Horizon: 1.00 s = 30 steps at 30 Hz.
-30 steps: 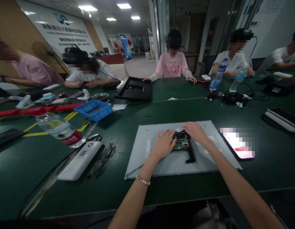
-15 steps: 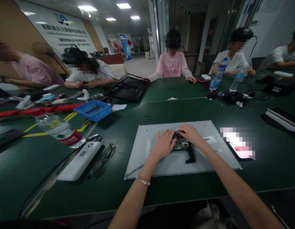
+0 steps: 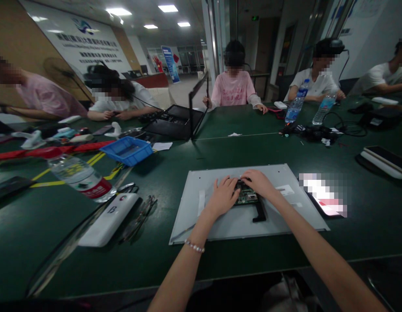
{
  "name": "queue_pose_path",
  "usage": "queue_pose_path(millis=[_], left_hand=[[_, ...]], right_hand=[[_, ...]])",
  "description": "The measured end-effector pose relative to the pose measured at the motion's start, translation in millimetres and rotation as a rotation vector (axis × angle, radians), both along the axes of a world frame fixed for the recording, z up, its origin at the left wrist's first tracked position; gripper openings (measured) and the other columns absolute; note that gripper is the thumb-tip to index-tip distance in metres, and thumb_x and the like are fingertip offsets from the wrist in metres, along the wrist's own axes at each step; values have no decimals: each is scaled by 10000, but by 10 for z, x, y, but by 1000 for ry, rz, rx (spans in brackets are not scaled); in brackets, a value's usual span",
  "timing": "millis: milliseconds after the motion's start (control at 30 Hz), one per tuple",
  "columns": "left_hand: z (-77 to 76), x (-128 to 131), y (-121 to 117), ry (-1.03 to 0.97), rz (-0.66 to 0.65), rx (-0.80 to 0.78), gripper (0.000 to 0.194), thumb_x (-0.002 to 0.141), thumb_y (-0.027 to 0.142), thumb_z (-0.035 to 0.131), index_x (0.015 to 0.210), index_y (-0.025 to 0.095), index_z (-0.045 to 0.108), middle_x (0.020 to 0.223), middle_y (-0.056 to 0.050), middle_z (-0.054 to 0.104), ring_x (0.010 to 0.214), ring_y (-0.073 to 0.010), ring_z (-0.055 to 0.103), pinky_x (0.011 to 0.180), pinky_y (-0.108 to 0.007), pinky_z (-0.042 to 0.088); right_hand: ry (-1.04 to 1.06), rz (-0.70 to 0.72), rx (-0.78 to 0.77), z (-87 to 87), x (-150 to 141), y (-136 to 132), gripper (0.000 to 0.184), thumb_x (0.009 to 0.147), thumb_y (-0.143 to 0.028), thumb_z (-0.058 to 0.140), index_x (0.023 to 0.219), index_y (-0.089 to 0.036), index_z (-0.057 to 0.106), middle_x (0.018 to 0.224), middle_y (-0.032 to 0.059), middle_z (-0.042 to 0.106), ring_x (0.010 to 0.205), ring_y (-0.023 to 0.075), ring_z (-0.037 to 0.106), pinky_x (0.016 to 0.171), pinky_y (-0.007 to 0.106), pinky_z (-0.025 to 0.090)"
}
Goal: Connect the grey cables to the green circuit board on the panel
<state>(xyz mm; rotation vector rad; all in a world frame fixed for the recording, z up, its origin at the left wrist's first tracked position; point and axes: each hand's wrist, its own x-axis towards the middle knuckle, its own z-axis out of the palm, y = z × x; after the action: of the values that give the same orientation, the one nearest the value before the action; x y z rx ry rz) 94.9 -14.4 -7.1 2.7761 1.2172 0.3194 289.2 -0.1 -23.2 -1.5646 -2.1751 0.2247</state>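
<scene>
A green circuit board (image 3: 248,197) in a black plastic frame, with a black arm (image 3: 259,214) jutting toward me, lies on a grey metal panel (image 3: 285,219). My left hand (image 3: 224,195) rests over the board's left end, thumb on its near side and fingers at the far side, gripping it. At the far edge of the board, my right hand (image 3: 258,183) has its fingers bent and pressed together. Whatever sits between those fingertips is hidden. White tape strips (image 3: 201,203) are stuck to the panel.
Left of the panel are eyeglasses (image 3: 138,221), a white power bank (image 3: 109,221), a lying water bottle (image 3: 82,177) and a blue bin (image 3: 127,151). A phone (image 3: 326,197) lies at right. Across the table, a co-worker (image 3: 235,89) holds a black laptop frame (image 3: 191,108).
Both my hands stay in place on the board, with hardly any visible shift. Across the table, the co-worker has raised one part of the black laptop frame upright.
</scene>
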Motion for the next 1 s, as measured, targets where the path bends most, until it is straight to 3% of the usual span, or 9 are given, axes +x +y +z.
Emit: queue_pose_path(millis=[767,1000], left_hand=[[-17,-14,1,-11,-9,18,446,960,391,232,1358,221,338,1389,-67,423,1339,-233,269,1092,-529,167],[-2,-7,0,-8,-3,5,439,961,383,241,1365,231,322,1395,-61,414,1347,-235,252,1090,-537,163]], right_hand=[[-29,10,24,82,-54,-59,254,916,-224,435,950,-180,683,965,76,677,938,170,591,854,276,423],[85,-105,13,245,331,-203,239,863,-215,494,1027,-187,666,1050,67,670,994,192,594,901,314,422]])
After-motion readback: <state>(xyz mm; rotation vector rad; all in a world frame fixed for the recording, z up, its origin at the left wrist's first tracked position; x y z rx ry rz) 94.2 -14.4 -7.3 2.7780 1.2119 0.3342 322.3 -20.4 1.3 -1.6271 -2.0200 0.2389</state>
